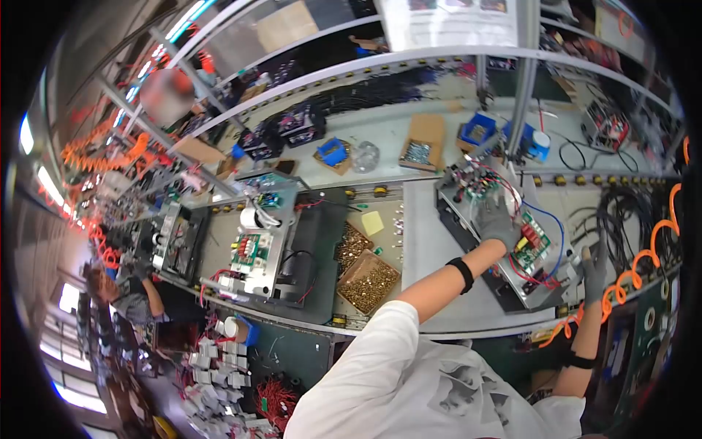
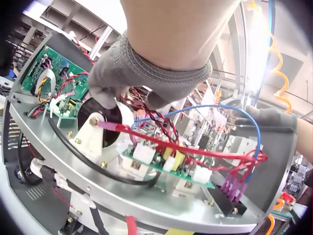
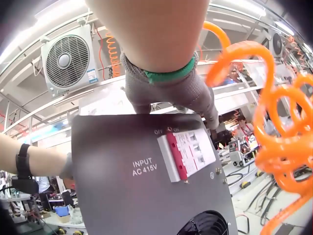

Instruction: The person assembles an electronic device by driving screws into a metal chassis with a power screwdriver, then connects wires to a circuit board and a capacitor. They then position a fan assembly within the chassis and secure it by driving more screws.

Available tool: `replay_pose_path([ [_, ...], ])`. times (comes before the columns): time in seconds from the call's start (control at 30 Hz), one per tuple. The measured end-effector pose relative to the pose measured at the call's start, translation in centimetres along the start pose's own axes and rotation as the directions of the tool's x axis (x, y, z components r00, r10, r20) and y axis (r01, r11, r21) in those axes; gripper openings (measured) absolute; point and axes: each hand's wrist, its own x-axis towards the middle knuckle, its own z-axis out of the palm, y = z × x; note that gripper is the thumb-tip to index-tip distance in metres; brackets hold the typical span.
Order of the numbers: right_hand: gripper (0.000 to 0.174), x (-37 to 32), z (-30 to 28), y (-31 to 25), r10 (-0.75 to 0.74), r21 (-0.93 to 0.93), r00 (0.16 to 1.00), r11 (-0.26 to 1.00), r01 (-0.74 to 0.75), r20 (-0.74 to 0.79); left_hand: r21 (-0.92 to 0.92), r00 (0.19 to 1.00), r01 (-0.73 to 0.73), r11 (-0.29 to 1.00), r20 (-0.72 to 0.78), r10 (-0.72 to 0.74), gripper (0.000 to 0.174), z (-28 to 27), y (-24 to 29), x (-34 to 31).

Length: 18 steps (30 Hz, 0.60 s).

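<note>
In the head view, a metal chassis (image 1: 468, 230) full of wiring lies on the line in front of the person. The gloved left hand (image 1: 497, 221) reaches down into it. In the left wrist view, fingers (image 2: 103, 93) bend over a round black part (image 2: 100, 115) with a white rim, and the thumb lies on its other side. Red and blue wires and a green circuit board (image 2: 168, 169) sit beside it. At the chassis end, the gloved right hand (image 3: 168, 95) rests over the top edge of a dark panel (image 3: 117, 171) carrying a breaker switch (image 3: 188, 154).
A second chassis (image 1: 256, 249) lies to the left, beside a box of brass fasteners (image 1: 369, 282). Orange coiled hose (image 1: 643, 260) hangs close to the right arm. Black cables (image 1: 629, 219) lie at the right. Blue bins (image 1: 479, 128) line the back shelf.
</note>
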Motion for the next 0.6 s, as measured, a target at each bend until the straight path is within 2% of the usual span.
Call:
replay_pose_path([
  [0.03, 0.065, 0.3, 0.5, 0.3, -0.021, 0.120, 0.999, 0.992, 0.026, -0.038, 0.005, 0.999, 0.030, 1.000, 0.043, -0.030, 0.077, -0.2, -0.2, -0.5],
  [0.07, 0.066, 0.2, 0.6, -0.6, 0.102, 0.177, 0.994, 0.979, -0.096, -0.026, -0.003, 0.999, 0.036, 0.999, 0.004, -0.036, 0.077, 0.2, -0.6, -1.3],
  [0.1, 0.066, 0.6, 0.8, -1.1, 0.113, 0.166, 0.993, 0.980, -0.107, -0.029, -0.011, 0.998, 0.042, 0.999, -0.046, -0.043, 0.077, 0.8, -0.8, -1.5],
  [0.13, 0.066, 0.9, 1.0, -1.5, 0.126, 0.261, 0.991, 0.959, -0.112, -0.037, -0.016, 0.998, 0.049, 0.999, -0.029, -0.050, 0.077, 1.6, -1.1, -1.6],
  [0.17, 0.067, 0.9, 1.2, -2.0, 0.138, 0.352, 0.989, 0.929, -0.115, -0.042, -0.049, 0.996, 0.020, 0.999, -0.084, -0.024, 0.077, 2.4, -1.5, -1.6],
  [0.2, 0.062, 0.9, 1.4, -3.0, 0.214, 0.444, 0.976, 0.879, -0.173, -0.045, -0.081, 0.989, -0.010, 0.997, -0.147, -0.002, 0.077, 3.1, -1.8, -1.5],
  [0.23, 0.062, 1.9, 0.8, 0.5, 0.219, 0.430, 0.975, 0.884, -0.185, -0.032, -0.089, 0.990, 0.007, 0.996, -0.137, -0.019, 0.077, 3.3, -2.0, -1.5],
  [0.27, 0.057, 3.4, -0.5, 6.5, 0.268, 0.421, 0.963, 0.870, -0.257, 0.032, -0.165, 0.989, -0.040, 0.985, -0.148, 0.016, 0.077, 3.4, -2.1, -1.7],
  [0.3, 0.053, 4.9, -0.7, 9.7, 0.307, 0.410, 0.947, 0.854, -0.320, 0.099, -0.238, 0.983, -0.087, 0.967, -0.177, 0.045, 0.077, 3.4, -2.5, -1.2],
  [0.33, 0.044, 3.2, 0.8, 5.1, 0.301, 0.456, 0.952, 0.857, -0.241, -0.062, -0.286, 0.975, -0.114, 0.951, -0.217, 0.052, 0.076, 4.2, -2.8, -1.0],
  [0.37, 0.040, 3.2, 0.7, 6.1, 0.324, 0.579, 0.946, 0.773, -0.260, -0.009, -0.281, 0.981, -0.101, 0.954, -0.187, 0.049, 0.078, 4.1, -2.9, -1.0],
  [0.4, 0.040, 4.5, -1.2, 11.7, 0.220, 0.543, 0.972, 0.808, -0.228, 0.080, -0.330, 0.983, -0.124, 0.936, -0.168, 0.071, 0.078, 3.8, -3.2, -1.3],
  [0.43, 0.044, 4.3, -1.5, 13.0, 0.230, 0.491, 0.973, 0.846, -0.210, 0.019, -0.367, 0.981, -0.152, 0.918, -0.169, 0.095, 0.078, 3.3, -3.6, -1.0],
  [0.47, 0.047, 3.8, -2.1, 15.3, 0.259, 0.569, 0.965, 0.800, -0.192, -0.038, -0.374, 0.979, -0.161, 0.913, -0.176, 0.101, 0.076, 2.9, -3.9, -1.1],
  [0.5, 0.047, 3.8, -3.1, 17.2, 0.096, 0.445, 0.995, 0.890, -0.093, 0.016, -0.376, 0.976, -0.177, 0.910, -0.189, 0.111, 0.074, 2.8, -4.1, -1.0],
  [0.53, 0.048, 4.1, -3.0, 17.4, 0.224, 0.496, 0.974, 0.850, -0.177, -0.036, -0.401, 0.965, -0.206, 0.893, -0.236, 0.116, 0.071, 2.9, -4.4, -0.8],
  [0.57, 0.049, 3.1, -4.2, 19.1, -0.008, 0.437, 0.999, 0.899, -0.008, 0.034, -0.421, 0.952, -0.239, 0.875, -0.279, 0.126, 0.069, 3.0, -4.7, -0.5],
  [0.6, 0.048, 2.6, -4.8, 19.8, -0.091, 0.248, 0.995, 0.965, 0.081, 0.028, -0.414, 0.963, -0.214, 0.885, -0.243, 0.119, 0.070, 3.0, -4.9, -0.3],
])
